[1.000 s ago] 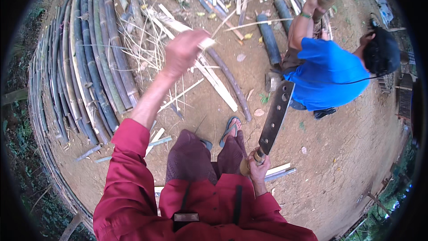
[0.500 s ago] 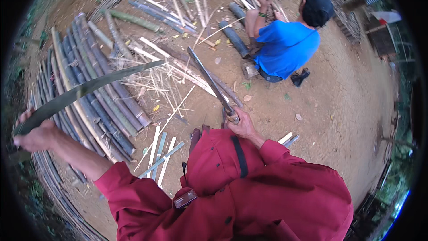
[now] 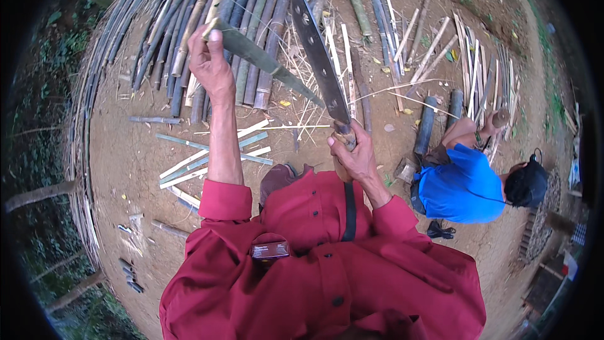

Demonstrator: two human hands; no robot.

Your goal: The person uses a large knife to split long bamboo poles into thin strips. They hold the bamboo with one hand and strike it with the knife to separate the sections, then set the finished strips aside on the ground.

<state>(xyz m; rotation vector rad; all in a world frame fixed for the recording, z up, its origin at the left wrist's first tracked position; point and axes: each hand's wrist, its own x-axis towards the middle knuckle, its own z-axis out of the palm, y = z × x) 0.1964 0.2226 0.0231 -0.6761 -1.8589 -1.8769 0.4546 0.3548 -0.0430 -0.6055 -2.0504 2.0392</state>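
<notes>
My left hand (image 3: pixel 212 68), raised ahead of me, is closed round one end of a long green bamboo strip (image 3: pixel 251 51). That strip slants down to the right, and its far end comes close to the blade of a machete (image 3: pixel 319 56). My right hand (image 3: pixel 356 154) grips the machete's wooden handle in front of my belly. The broad dark blade has a row of holes and points away from me, tilted a little left. Whether strip and blade touch I cannot tell.
Long bamboo poles (image 3: pixel 179 31) lie at the far left. Split strips (image 3: pixel 214 154) rest crosswise on the ground nearer me. A person in a blue shirt (image 3: pixel 462 182) sits at the right beside short bamboo pieces (image 3: pixel 426 126). Thin shavings lie beyond the machete.
My view has swung left, so the poles and the person appear farther right. My left hand has come closer to the machete with the strip, and the blade now shows its broad side.
</notes>
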